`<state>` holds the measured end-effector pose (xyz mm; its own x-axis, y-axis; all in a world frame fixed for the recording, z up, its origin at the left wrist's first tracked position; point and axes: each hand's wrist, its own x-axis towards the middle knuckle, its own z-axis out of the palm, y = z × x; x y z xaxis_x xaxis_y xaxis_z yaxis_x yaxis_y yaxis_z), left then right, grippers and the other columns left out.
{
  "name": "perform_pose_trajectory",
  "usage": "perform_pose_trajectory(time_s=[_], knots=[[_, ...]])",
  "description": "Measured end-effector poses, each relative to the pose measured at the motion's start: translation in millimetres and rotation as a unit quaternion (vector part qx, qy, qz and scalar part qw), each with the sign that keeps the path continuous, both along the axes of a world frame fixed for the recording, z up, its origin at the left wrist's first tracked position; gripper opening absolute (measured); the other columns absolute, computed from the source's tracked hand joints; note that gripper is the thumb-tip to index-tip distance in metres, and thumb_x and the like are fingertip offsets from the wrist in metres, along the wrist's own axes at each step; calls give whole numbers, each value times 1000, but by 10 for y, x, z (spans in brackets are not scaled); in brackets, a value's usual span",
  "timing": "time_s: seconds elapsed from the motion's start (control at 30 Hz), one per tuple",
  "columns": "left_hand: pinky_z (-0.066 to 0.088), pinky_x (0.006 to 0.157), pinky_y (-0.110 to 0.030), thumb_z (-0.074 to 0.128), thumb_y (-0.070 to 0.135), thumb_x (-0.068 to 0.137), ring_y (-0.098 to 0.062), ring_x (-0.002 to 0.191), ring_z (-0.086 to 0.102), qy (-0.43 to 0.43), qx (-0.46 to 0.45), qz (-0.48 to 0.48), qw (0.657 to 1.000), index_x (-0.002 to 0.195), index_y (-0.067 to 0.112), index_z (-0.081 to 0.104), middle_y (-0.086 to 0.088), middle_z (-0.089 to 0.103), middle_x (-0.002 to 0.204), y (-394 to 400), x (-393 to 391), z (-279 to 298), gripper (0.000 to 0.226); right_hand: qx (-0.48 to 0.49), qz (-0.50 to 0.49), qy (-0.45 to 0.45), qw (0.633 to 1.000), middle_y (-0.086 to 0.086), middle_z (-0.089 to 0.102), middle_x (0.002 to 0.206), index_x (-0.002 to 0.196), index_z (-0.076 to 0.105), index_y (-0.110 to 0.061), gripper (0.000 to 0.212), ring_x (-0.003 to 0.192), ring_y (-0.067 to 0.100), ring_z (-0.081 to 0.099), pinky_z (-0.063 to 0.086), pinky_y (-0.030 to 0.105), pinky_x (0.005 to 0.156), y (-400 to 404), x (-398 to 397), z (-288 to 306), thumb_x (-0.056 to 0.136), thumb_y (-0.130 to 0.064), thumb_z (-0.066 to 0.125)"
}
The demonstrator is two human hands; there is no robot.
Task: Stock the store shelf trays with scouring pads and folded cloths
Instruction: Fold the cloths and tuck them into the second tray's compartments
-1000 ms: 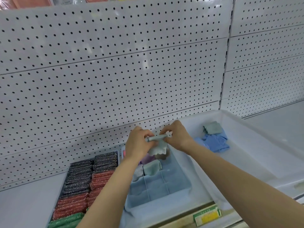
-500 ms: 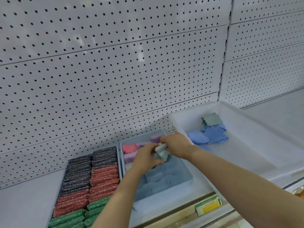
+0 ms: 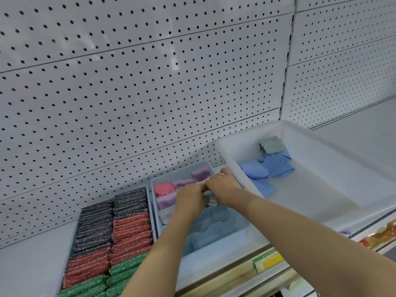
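Your folded grey-green cloth (image 3: 211,200) lies with its long axis running left to right, low over the middle cells of the divided tray (image 3: 227,230) on the shelf (image 3: 32,258). Your left hand (image 3: 189,197) and right hand (image 3: 222,186) pinch it, each grip curled round one end. Scouring pads (image 3: 120,230) fill the tray just left.

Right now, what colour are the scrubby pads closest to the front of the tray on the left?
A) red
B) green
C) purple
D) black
B, because the green scouring pads fill the front end of the pad tray, with the red scouring pads behind them and the black scouring pads farthest back by the pegboard wall.
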<state>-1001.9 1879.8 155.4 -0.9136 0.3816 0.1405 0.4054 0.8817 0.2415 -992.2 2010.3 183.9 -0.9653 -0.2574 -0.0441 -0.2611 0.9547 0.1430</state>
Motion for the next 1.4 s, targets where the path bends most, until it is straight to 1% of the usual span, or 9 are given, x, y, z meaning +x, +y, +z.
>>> perform_pose_trajectory(time_s=[0.13,0.3,0.37,0.43,0.67,0.8,0.9,1.13,1.4], knots=[[45,81,-32,64,29,79,-20,91,65,29,-75,-15,997,105,27,69,4,72,96,37,-95,-73,27,66,13,-12,998,-3,71,99,71,50,-27,24,95,21,59,24,30,86,-11,-110,-56,82,-14,68],[41,90,-32,67,29,82,-20,99,63,30,-111,-11,993,108,25,70,4,71,104,88,-117,-62,27,39,9,-43,998,-1,70,102,66,44,-25,30,93,22,58,28,33,95,-15,-169,-103,79,-13,69],[43,88,-31,67,33,82,-18,96,64,32,-129,-9,991,105,26,71,5,71,103,100,-109,-34,24,-20,-12,-68,997,-1,68,107,80,56,-26,14,104,22,58,24,41,104,-6,-164,-123,81,-16,66],[43,87,-31,66,37,82,-17,93,65,29,-153,-9,988,100,26,71,5,72,101,110,-133,-29,22,-59,-32,-84,994,-1,64,114,100,62,-26,21,114,22,55,18,48,110,9,-150,-130,82,-17,64],[44,84,-32,59,43,86,-19,98,65,0,-182,-32,983,107,28,67,6,70,107,127,-120,67,27,-103,9,-46,994,3,67,101,101,62,-20,25,97,24,62,37,42,97,8,-65,-6,77,-25,66],[48,70,-29,60,46,83,-22,90,65,-29,-121,-15,992,96,26,67,2,69,96,127,-178,520,24,-151,21,76,985,7,64,103,102,60,-15,19,96,28,61,41,33,82,142,-54,401,87,-25,52],[48,81,-32,57,43,88,-20,102,62,50,-63,19,997,107,30,67,5,67,109,270,-294,973,25,-173,-28,150,973,8,60,116,119,57,-12,32,106,28,55,38,34,91,447,-48,630,90,-25,50],[43,81,-31,54,41,93,-22,108,59,85,-45,-39,995,121,24,62,0,61,122,1215,-551,1197,33,-156,-162,174,959,7,59,115,120,54,-12,32,108,27,53,36,33,92,1450,36,724,93,-27,48],[49,84,-34,51,11,91,-27,106,61,18,-113,-98,989,114,16,65,-5,63,117,2493,-900,628,28,-127,-251,140,949,5,57,125,130,49,-15,39,114,26,53,38,33,96,2426,174,741,95,-30,46]])
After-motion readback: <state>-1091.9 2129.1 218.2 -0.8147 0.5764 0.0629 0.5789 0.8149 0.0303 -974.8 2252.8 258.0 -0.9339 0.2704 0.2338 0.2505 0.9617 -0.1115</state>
